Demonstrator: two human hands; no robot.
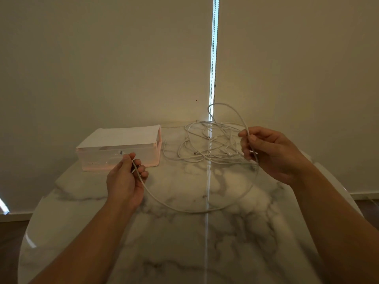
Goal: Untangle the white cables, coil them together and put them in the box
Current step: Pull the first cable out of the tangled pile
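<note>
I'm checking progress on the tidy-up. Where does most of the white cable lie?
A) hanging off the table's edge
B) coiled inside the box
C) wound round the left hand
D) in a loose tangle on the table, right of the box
D: the tangled cables lie on the table beside the box; just one strand runs from the left hand to the right hand.

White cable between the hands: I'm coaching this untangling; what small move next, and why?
Probably lift the right hand to draw the cable free of the tangle: the left hand pinches its plug end, but beyond the right hand it loops into that pile.
</note>
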